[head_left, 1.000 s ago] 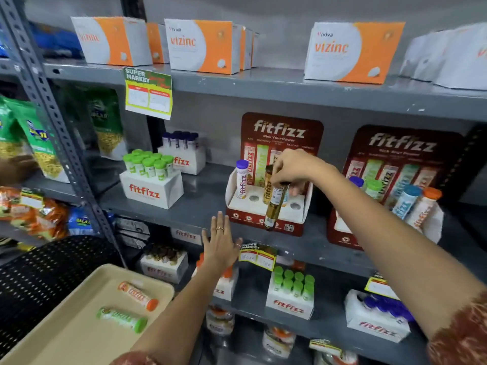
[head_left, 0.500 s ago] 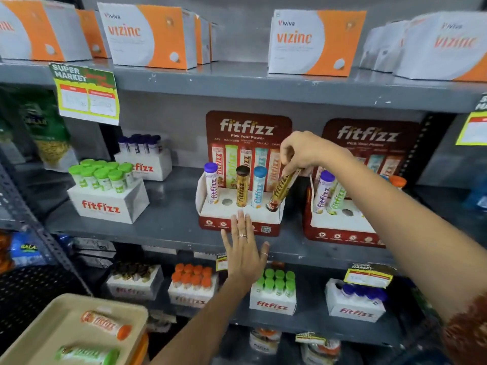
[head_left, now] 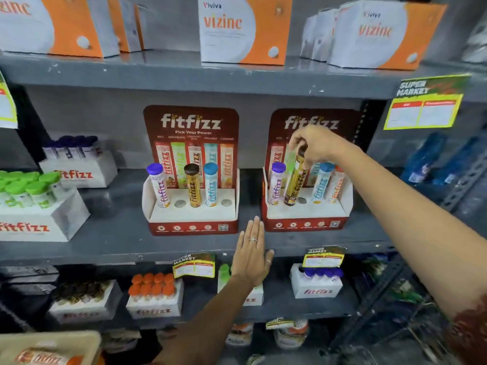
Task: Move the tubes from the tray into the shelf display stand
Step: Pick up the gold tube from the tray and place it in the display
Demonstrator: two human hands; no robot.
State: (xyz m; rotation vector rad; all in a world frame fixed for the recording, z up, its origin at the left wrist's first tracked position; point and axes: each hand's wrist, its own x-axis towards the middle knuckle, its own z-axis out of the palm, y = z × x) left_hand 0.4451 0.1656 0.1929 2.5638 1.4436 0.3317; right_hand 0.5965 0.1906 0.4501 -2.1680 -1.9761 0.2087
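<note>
My right hand (head_left: 317, 146) grips the cap end of a brown-capped gold tube (head_left: 295, 181), tilted, its base low over the white deck of the right red fitfizz display stand (head_left: 305, 219). That stand holds a purple-capped tube (head_left: 276, 184), a blue-capped tube (head_left: 322, 181) and an orange one. The left display stand (head_left: 191, 219) holds purple, brown and blue-capped tubes, with two bare holes. My left hand (head_left: 251, 255) lies flat, fingers together, on the shelf edge between the stands. The beige tray (head_left: 50, 346) shows at bottom left with an orange tube (head_left: 44, 359).
White fitfizz boxes of green-capped (head_left: 29, 204) and purple-capped tubes stand on the same shelf at left. Vizinc cartons (head_left: 242, 30) line the shelf above. Lower shelf holds more tube boxes and hanging price tags (head_left: 193, 266). A slotted metal upright rises at right.
My right hand carried the gold tube rightward from the left stand to the right stand. The view swung right, the tray slid toward the bottom left corner. My left hand stayed on the shelf edge.
</note>
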